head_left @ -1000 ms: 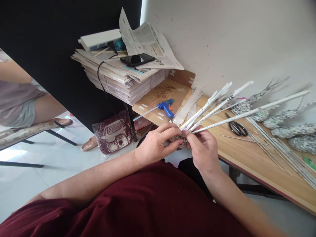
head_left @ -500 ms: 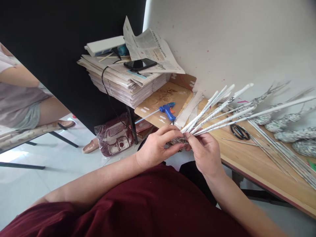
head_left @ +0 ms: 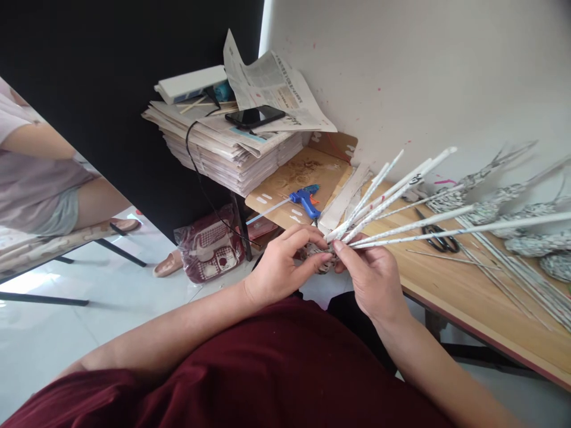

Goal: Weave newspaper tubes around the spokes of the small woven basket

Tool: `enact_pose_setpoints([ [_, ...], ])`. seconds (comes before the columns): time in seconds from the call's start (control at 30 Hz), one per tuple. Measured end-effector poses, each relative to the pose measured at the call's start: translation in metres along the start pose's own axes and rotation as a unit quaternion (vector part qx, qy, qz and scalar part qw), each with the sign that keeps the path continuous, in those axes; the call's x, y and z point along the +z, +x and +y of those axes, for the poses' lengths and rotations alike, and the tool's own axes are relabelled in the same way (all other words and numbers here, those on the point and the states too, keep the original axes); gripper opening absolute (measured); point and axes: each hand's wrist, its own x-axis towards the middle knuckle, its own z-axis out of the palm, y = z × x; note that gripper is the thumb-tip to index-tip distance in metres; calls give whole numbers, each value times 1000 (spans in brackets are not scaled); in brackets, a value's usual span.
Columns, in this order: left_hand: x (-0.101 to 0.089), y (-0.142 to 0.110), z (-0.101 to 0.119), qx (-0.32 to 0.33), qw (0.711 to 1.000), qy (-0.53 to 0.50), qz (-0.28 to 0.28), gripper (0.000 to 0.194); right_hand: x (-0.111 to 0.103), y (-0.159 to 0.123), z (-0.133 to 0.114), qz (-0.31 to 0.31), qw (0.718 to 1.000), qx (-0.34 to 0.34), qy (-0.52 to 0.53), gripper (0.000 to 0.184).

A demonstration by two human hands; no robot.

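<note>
While I keep the left hand (head_left: 285, 258) curled closed around the small woven piece (head_left: 325, 269), knobbly and newsprint-grey, the right hand (head_left: 375, 273) pinches the base of its pale paper rods (head_left: 379, 211). I hold it between maroon shirt (head_left: 267, 362) and bench (head_left: 428, 273), rods fanning away rightward, long axis diagonal.

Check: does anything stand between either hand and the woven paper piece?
Nothing visible does. The left hand and right hand both grasp the woven paper piece directly. The white paper rods fan outward from it, some passing above the right hand in view. The hands hide part of it.
</note>
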Motion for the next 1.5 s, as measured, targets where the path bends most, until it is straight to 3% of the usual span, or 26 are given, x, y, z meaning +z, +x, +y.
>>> enact_pose_setpoints([
  [0.23, -2, 1, -3, -128, 989, -79, 4, 23, 3, 0, 1, -13, 1000, 3, 26, 11],
  [0.43, -7, 4, -5, -117, 991, -69, 0, 17, 6, 1, 1, -25, 999, 7, 46, 11],
  [0.7, -8, 2, -15, -174, 967, -184, -10, 17, 6, 6, 8, -61, 997, 40, 24, 21],
  [0.97, -11, -1, -15, -204, 945, -253, 23, 20, 18, 22, 3, -70, 997, 37, -22, 23],
  [1.27, -30, -2, -23, -235, 928, -279, 75, 22, 38, 34, -10, -112, 990, -12, -82, 18],
  [1.4, -47, -2, -24, -236, 908, -318, 137, 22, 33, 61, -15, -192, 967, -60, -158, 25],
  [1.47, -59, -1, -23, -228, 892, -345, 182, 22, 27, 83, -11, -158, 930, -80, -323, 26],
  [1.5, -65, -1, -21, -225, 885, -356, 199, 23, 25, 94, -8, -127, 895, -80, -421, 26],
])
